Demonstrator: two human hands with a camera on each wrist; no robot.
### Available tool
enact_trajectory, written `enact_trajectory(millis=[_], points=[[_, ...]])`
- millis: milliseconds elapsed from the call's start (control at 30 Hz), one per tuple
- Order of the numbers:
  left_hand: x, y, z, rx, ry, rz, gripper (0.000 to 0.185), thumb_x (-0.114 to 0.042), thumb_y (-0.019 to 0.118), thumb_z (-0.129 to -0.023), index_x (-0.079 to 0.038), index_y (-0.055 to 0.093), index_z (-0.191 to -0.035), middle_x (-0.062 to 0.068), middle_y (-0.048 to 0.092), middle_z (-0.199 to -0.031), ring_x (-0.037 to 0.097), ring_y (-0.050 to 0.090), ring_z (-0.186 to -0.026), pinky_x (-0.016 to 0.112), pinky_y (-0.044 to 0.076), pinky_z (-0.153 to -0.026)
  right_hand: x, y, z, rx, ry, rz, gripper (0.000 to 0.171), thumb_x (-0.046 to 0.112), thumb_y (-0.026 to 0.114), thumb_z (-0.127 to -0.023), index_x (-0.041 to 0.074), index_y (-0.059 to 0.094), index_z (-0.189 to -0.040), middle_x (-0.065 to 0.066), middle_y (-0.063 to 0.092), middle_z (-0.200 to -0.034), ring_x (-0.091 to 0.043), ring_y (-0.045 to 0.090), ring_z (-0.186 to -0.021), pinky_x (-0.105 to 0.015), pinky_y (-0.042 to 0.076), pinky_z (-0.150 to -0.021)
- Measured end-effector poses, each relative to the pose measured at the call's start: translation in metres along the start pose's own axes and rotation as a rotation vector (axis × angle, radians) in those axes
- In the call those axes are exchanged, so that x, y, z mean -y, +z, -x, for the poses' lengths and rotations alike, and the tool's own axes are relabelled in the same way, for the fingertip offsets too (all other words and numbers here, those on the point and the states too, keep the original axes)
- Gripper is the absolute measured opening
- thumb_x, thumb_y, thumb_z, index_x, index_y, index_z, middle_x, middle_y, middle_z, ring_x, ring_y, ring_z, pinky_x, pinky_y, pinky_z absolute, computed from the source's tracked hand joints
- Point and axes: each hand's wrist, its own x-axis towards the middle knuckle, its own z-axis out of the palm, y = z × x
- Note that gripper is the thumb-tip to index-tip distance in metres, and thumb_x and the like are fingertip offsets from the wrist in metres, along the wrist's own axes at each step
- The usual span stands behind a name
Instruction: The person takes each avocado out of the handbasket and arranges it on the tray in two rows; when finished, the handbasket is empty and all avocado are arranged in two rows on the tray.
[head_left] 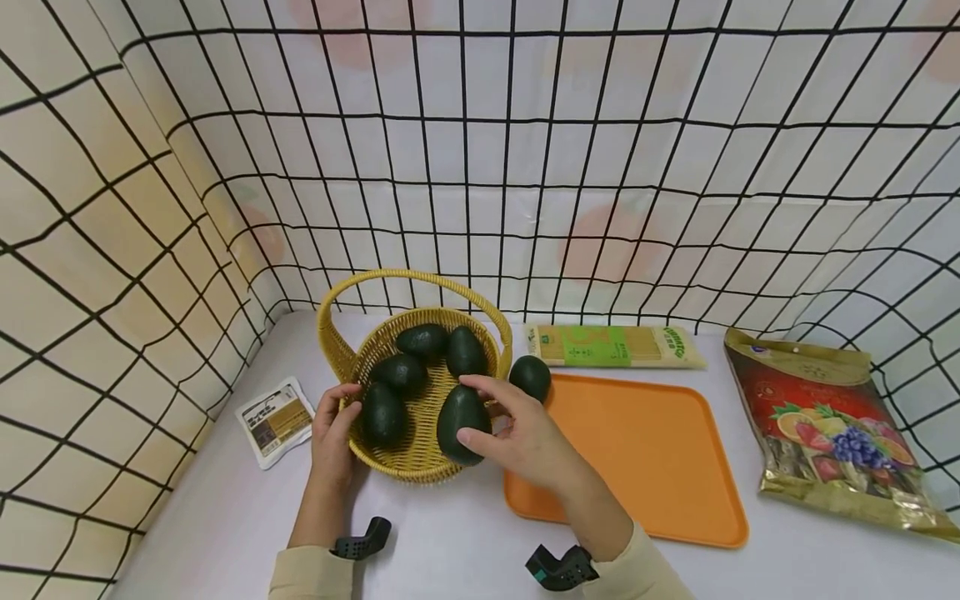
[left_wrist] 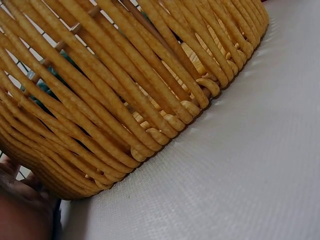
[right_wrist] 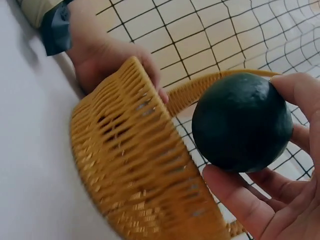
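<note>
My right hand (head_left: 528, 437) pinches a dark green avocado (head_left: 462, 423) between thumb and fingers, over the right front part of a yellow wicker basket (head_left: 431, 477). In the right wrist view the held avocado (right_wrist: 242, 122) appears above the basket's rim. My left hand (head_left: 333, 429) grips the basket's left rim, fingertips curled over the edge. Inside the basket lie several more avocados (head_left: 402, 375), along the left and back. Another avocado (head_left: 530, 378) rests outside, right of the basket at the tray's corner. The left wrist view is mostly the basket's woven side (left_wrist: 115, 85).
An orange tray (head_left: 637, 467) lies right of the basket. Behind it is a pack of noodles (head_left: 615, 346). A red and gold bag (head_left: 832, 425) sits at far right, and a small white packet (head_left: 275, 421) at left. Black wire grid (head_left: 510, 179) encloses the back and sides.
</note>
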Motion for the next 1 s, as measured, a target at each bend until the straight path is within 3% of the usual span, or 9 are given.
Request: enact_trajectory(millis=[400,700,833,1000], points=[[-0.002,0.002,-0.001,-0.006,-0.004,-0.006,0.027,-0.006,0.045,-0.1,0.002,0.055,-0.123,-0.006,0.054,-0.128,0.009,0.042,-0.131,0.032,0.03,-0.111,-0.021,-0.029,0.023,0.043,0.101,0.041,0.06,0.031,0.079,-0.089,0.028,0.051,-0.143,-0.006,0.06,-0.125,-0.026,0.058,-0.107,-0.03,0.057,-0.08],[0.0,0.002,0.001,-0.011,-0.006,-0.007,0.026,-0.005,0.046,-0.099,0.003,0.056,-0.122,-0.008,0.053,-0.131,0.013,0.033,-0.143,0.045,0.02,-0.123,-0.032,-0.045,0.027,0.099,0.242,0.095,0.058,0.037,0.079,-0.088,0.026,0.05,-0.138,-0.011,0.059,-0.119,-0.022,0.063,-0.091,-0.035,0.055,-0.074],[0.0,0.002,0.001,-0.015,0.006,0.005,0.025,-0.004,0.047,-0.098,0.003,0.057,-0.121,-0.008,0.055,-0.13,0.015,0.03,-0.147,0.049,0.015,-0.124,-0.04,-0.049,0.027,0.143,0.254,0.119,0.059,0.038,0.076,-0.09,0.022,0.049,-0.139,-0.012,0.06,-0.115,-0.022,0.064,-0.086,-0.035,0.054,-0.073],[0.001,0.001,0.0,-0.014,0.008,0.018,0.024,-0.004,0.047,-0.098,0.001,0.058,-0.119,-0.008,0.055,-0.13,0.015,0.03,-0.147,0.05,0.014,-0.125,-0.05,-0.05,0.026,0.191,0.257,0.164,0.054,0.044,0.073,-0.092,0.026,0.053,-0.139,-0.012,0.062,-0.115,-0.023,0.061,-0.093,-0.036,0.051,-0.075]])
